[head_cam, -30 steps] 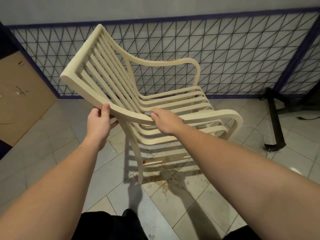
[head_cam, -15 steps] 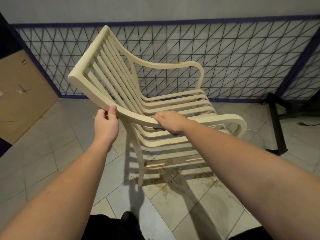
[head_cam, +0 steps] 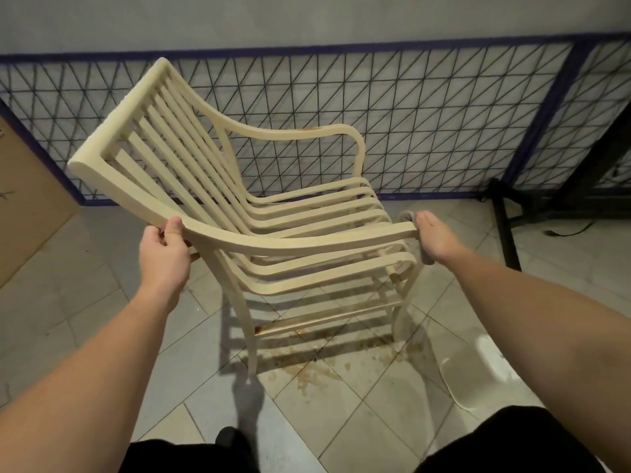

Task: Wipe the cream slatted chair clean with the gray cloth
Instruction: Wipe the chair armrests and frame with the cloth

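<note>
The chair (head_cam: 259, 206) stood tilted on the tiled floor (head_cam: 85, 302), close in front of the mesh fence (head_cam: 426, 124), its back leaning toward the person and its seat slats running away to the right; the left hand (head_cam: 165, 254) gripped the near armrest (head_cam: 290, 242) where it curved up into the back, thumb on top and fingers curled underneath, and this looked to be what steadied the tilt. The right hand (head_cam: 435, 238) was wrapped over the front end of that same armrest, clutching the cloth (head_cam: 408, 216), of which only a small gray fold showed above the fingers and another edge below them; the rest was hidden.

The step in hand seemed to be wiping the near armrest, with the cloth at its front tip; the far armrest (head_cam: 307, 133) bore a rusty mark, and the low rail (head_cam: 324, 322) between the legs looked stained, above a brown spatter on the tiles; so much of the task probably remained. The next move would call for carrying the cloth down the front curve or on to the seat slats, while the left hand held the frame firmly; slackening that grip could let the chair drop back onto its legs.
</note>
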Action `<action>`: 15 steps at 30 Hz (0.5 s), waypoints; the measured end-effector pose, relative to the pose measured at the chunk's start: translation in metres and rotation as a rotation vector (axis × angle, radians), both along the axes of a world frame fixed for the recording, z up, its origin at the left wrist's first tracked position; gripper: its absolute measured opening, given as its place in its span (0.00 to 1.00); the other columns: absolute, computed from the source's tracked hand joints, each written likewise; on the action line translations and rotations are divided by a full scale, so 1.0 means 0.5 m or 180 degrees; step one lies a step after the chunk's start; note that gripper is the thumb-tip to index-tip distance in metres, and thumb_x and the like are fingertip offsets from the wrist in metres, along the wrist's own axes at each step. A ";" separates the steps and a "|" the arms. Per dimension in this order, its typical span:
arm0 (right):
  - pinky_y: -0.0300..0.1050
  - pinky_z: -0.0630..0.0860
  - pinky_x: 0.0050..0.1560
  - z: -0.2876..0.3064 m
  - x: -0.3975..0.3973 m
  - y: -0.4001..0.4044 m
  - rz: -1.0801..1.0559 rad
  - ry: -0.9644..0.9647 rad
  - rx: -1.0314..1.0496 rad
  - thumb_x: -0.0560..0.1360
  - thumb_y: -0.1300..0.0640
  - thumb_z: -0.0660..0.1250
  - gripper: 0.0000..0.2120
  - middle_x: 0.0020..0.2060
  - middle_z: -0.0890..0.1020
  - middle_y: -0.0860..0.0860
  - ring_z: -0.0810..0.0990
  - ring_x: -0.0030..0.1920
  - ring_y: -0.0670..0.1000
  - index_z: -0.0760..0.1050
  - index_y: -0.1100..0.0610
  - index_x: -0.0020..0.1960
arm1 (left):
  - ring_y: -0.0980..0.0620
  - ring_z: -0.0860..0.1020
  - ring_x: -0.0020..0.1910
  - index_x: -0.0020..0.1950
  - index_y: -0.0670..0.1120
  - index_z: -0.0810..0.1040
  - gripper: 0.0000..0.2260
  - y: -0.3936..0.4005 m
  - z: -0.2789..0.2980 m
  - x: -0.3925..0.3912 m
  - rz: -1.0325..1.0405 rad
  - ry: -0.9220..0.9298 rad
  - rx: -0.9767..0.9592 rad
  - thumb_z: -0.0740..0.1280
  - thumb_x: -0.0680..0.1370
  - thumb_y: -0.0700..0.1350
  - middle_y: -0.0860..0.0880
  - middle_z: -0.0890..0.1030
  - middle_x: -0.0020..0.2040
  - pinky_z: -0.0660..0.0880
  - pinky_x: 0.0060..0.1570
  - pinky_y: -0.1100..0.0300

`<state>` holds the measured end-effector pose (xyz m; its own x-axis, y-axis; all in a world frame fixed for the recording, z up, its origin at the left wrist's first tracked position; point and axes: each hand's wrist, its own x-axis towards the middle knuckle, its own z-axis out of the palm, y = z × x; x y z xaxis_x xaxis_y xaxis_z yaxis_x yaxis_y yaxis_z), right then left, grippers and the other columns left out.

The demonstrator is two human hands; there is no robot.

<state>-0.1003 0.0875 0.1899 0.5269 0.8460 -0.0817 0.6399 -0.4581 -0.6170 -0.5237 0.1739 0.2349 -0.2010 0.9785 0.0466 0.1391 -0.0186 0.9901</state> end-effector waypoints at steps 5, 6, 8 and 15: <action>0.45 0.74 0.39 0.004 -0.016 -0.008 -0.0581 0.0874 0.0190 0.84 0.49 0.44 0.20 0.48 0.77 0.60 0.76 0.42 0.57 0.70 0.57 0.63 | 0.48 0.80 0.55 0.60 0.45 0.69 0.10 -0.005 0.005 0.006 0.0055 0.0004 0.0016 0.57 0.86 0.51 0.46 0.77 0.60 0.80 0.56 0.47; 0.48 0.74 0.49 -0.002 -0.026 -0.003 -0.0329 0.0381 0.0342 0.84 0.49 0.45 0.21 0.54 0.78 0.57 0.76 0.50 0.56 0.72 0.56 0.64 | 0.49 0.80 0.54 0.60 0.45 0.68 0.10 -0.006 0.006 0.009 0.0064 -0.0038 0.0006 0.57 0.86 0.51 0.46 0.77 0.59 0.80 0.56 0.47; 0.52 0.65 0.68 -0.008 -0.057 0.003 0.0223 -0.0603 0.0543 0.85 0.50 0.46 0.21 0.64 0.77 0.52 0.72 0.64 0.54 0.73 0.53 0.67 | 0.52 0.80 0.52 0.60 0.46 0.68 0.10 -0.010 0.009 0.015 0.0101 -0.0077 -0.0022 0.56 0.86 0.51 0.48 0.76 0.58 0.80 0.57 0.46; 0.50 0.60 0.71 -0.012 -0.244 0.046 0.1621 -0.1056 0.0753 0.85 0.47 0.52 0.18 0.66 0.78 0.45 0.72 0.67 0.49 0.72 0.48 0.71 | 0.56 0.80 0.51 0.61 0.46 0.69 0.09 -0.033 0.016 0.021 -0.0056 -0.0159 -0.0084 0.57 0.86 0.50 0.52 0.78 0.54 0.81 0.56 0.49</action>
